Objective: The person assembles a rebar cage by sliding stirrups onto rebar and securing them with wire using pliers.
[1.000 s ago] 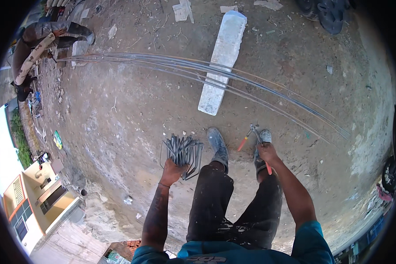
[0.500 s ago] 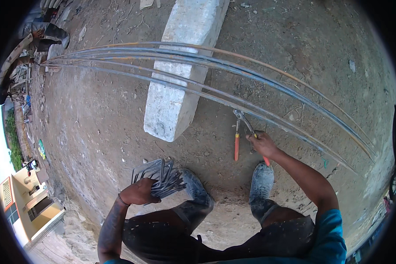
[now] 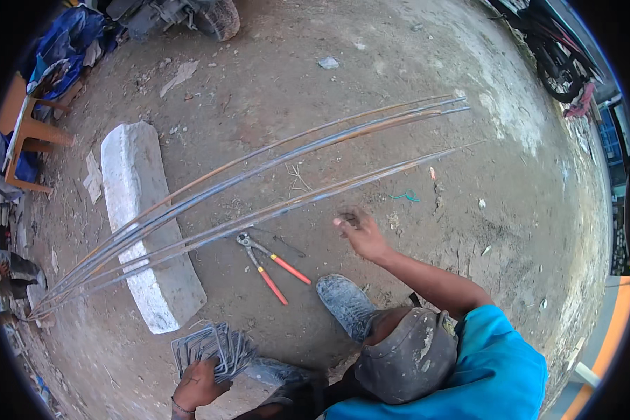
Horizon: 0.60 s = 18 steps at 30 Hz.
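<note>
My left hand (image 3: 200, 383), low on the left, grips a bundle of rectangular steel stirrups (image 3: 220, 348) bent from thin bar. My right hand (image 3: 360, 234) hovers over the dirt just on the near side of the long rebars (image 3: 280, 207), slightly blurred. Its fingers are loosely bent and apart, and nothing shows in them. On the ground between my two hands lie end-cutting pincers (image 3: 258, 267) with red and yellow handles, spread apart. The rebars rest across a whitish concrete block (image 3: 134, 227) and run toward the upper right.
At the far left edge a person's legs (image 3: 17, 269) show near the gathered rebar ends. An orange-brown plastic chair (image 3: 38, 136) and blue tarp (image 3: 66, 45) are at upper left. A motorbike (image 3: 560, 63) stands upper right; another vehicle's wheel (image 3: 218, 17) is at the top.
My right hand has let go of the pincers, which now lie on the ground, and has moved out toward the rebars. My view has turned to the right. The left hand still holds the stirrups.
</note>
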Motion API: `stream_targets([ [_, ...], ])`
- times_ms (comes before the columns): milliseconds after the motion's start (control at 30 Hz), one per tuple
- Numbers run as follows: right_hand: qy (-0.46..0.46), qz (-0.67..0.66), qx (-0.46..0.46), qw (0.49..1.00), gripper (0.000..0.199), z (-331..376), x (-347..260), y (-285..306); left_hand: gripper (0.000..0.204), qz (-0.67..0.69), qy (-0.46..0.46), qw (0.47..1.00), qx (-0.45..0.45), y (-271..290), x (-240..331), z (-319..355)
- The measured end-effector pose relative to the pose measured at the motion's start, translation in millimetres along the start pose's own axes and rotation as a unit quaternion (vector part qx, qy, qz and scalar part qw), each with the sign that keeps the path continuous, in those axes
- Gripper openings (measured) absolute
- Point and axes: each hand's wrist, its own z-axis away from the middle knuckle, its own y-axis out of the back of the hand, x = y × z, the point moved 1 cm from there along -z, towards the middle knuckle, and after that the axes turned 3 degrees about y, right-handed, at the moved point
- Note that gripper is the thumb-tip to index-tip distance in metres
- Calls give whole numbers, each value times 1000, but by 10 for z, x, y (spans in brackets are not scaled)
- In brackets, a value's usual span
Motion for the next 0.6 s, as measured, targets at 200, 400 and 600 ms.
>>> stream_targets([
  [200, -9, -305, 288, 908, 89, -76, -245, 1339, 51, 46, 2, 998, -41, -72, -208, 136],
  [400, -80, -283, 345, 891, 77, -607, 628, 2466, 50, 16, -20, 999, -48, -183, -276, -58],
  [600, -127, -13, 298, 946, 55, -850, 745, 2077, 55, 80, 41, 996, 5, -432, -357, 437],
])
